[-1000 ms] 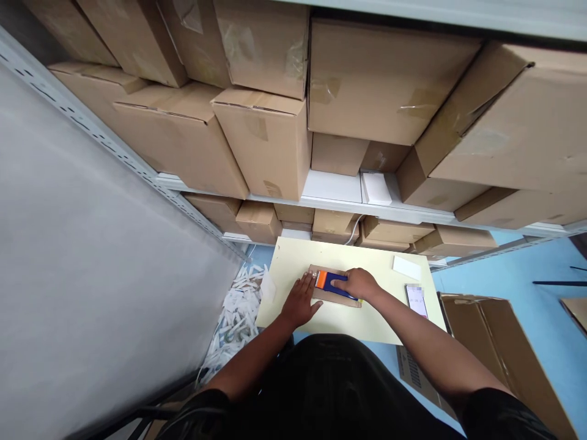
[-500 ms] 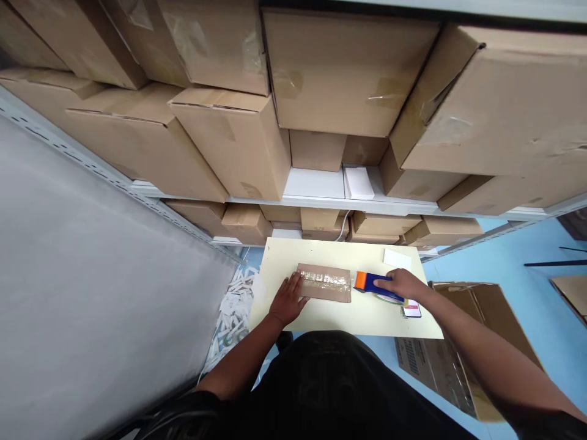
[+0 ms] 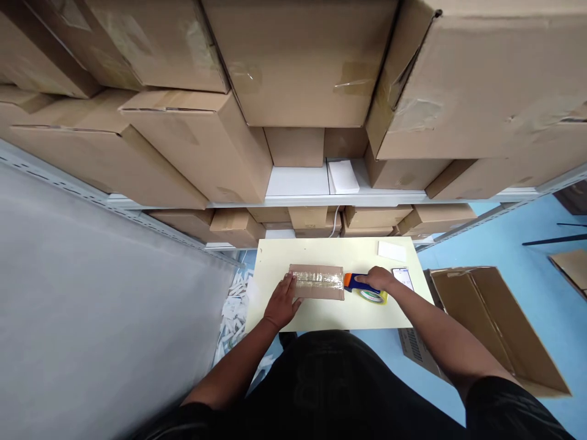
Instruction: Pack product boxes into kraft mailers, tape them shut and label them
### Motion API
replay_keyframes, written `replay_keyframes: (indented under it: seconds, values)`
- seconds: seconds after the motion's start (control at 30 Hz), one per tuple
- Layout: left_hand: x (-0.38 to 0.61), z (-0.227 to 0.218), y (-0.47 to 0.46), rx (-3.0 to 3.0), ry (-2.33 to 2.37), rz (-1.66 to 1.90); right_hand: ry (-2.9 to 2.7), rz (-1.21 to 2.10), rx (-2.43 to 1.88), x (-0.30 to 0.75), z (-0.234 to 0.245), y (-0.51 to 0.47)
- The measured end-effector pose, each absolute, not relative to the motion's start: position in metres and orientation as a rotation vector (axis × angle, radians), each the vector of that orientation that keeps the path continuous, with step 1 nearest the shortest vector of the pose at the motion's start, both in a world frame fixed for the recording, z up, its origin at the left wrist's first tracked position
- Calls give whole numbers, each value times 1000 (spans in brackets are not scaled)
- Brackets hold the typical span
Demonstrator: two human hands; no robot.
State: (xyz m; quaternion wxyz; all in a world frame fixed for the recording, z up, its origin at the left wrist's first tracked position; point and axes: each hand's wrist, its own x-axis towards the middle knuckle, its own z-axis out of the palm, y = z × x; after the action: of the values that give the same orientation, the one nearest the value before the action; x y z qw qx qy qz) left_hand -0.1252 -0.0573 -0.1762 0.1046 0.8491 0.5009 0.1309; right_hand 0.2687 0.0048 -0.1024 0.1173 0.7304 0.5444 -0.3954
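Observation:
A flat brown cardboard box (image 3: 316,293) lies on the pale tabletop, with shiny clear tape along its top. My left hand (image 3: 282,304) rests on the box's left end, fingers laid flat on it and thumb apart near its front edge. In my right hand (image 3: 380,278) is a blue tape dispenser (image 3: 360,283) with an orange front, gripped by its handle. The dispenser's front meets the right end of the box. A roll of tape (image 3: 372,296) shows below the handle.
The small table (image 3: 321,316) also bears a phone (image 3: 403,278) and a white card (image 3: 392,250). Shelves stacked with cardboard boxes (image 3: 316,67) stand ahead. An open carton (image 3: 495,324) sits on the floor at right; white scraps (image 3: 233,311) lie at left beside the wall.
My right hand has brought the dispenser left, from just off the box to its right end. The phone shows more now. My left hand stays on the box, and the view has shifted a little.

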Motion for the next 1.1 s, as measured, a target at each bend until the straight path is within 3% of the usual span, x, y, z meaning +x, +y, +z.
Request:
replay_keyframes:
  seconds: [0.17, 0.3, 0.63, 0.8, 1.0, 1.1]
  values:
    - [-126, -182, -58, 2478, 1456, 458, 1033, -1750, 2417, 271, -117, -17]
    - [-127, -186, -59, 2444, 1429, 508, 800, -2018, 2491, 270, -132, -49]
    - [-127, -166, -57, 2072, 1367, 654, 1290, -1121, 2768, 277, -149, -117]
    - [-117, -153, -46, 1728, 1496, 878, 1766, -387, 2510, 255, -172, -108]
    - [-115, -147, -25, 1441, 1553, 859, 1802, -273, 2535, 246, -191, -108]
    - [-117, -148, -14, 1323, 1637, 749, 1990, -460, 2674, 237, -181, -106]
